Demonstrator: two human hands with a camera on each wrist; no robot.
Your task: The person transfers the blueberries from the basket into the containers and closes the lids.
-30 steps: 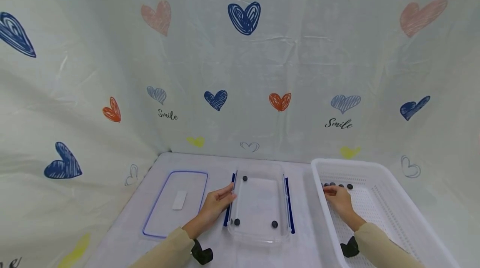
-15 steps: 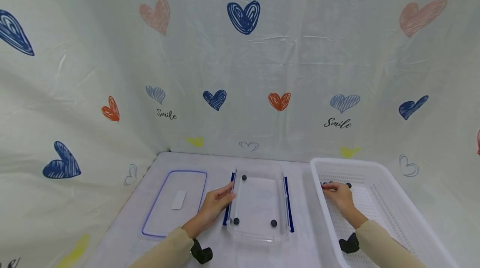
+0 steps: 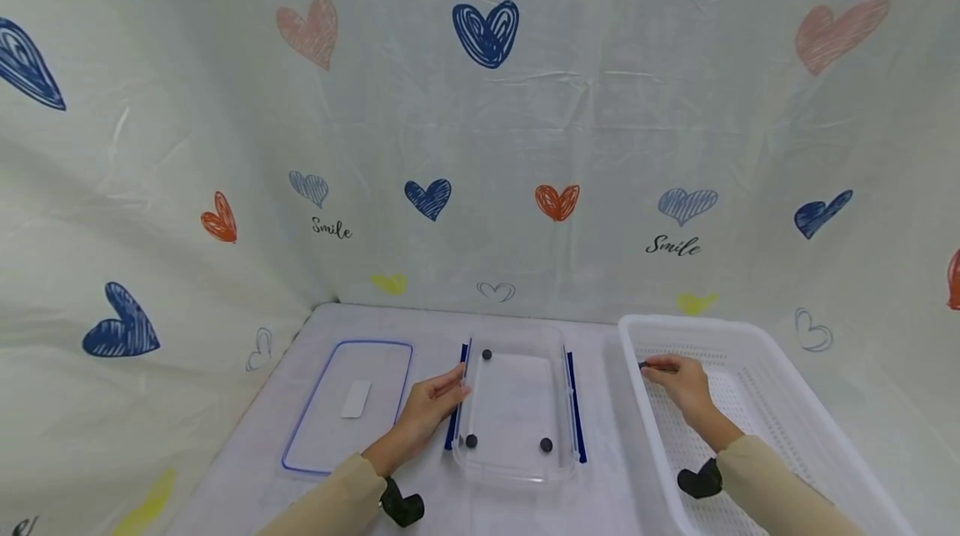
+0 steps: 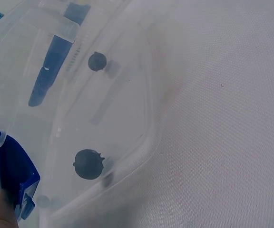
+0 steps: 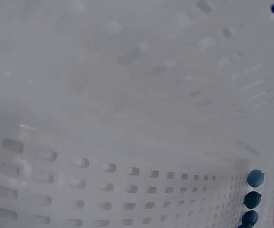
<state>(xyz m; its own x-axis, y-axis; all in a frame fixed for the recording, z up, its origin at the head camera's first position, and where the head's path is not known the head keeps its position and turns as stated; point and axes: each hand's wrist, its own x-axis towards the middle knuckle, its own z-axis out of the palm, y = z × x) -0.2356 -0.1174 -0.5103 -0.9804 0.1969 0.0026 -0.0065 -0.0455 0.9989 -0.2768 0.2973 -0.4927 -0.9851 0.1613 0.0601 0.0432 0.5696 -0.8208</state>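
Note:
My left hand [image 3: 429, 411] holds the left side of a clear plastic container [image 3: 517, 473] at its blue latch; the left wrist view shows fingertips on that latch [image 4: 15, 166]. Three small dark balls lie in the container: one far left [image 3: 487, 354], one near left [image 3: 471, 441] and one near right [image 3: 546, 444]. Up close, a ball [image 4: 88, 164] has tiny points on its surface. Inside the white basket [image 3: 697, 324], near its left wall, my right hand [image 3: 684, 386] pinches a small dark ball [image 3: 642, 364], mostly hidden by the fingers.
Several more dark balls [image 5: 252, 200] sit in a row in the basket beside the right fingers. A clear lid with a blue edge [image 3: 386, 343] lies left of the container, with a white rectangle [image 3: 356, 399] on it. A heart-printed curtain [image 3: 600, 144] hangs behind the table.
My right hand has risen slightly toward the basket's left wall, now with a dark ball at its fingertips. My left hand stays on the container.

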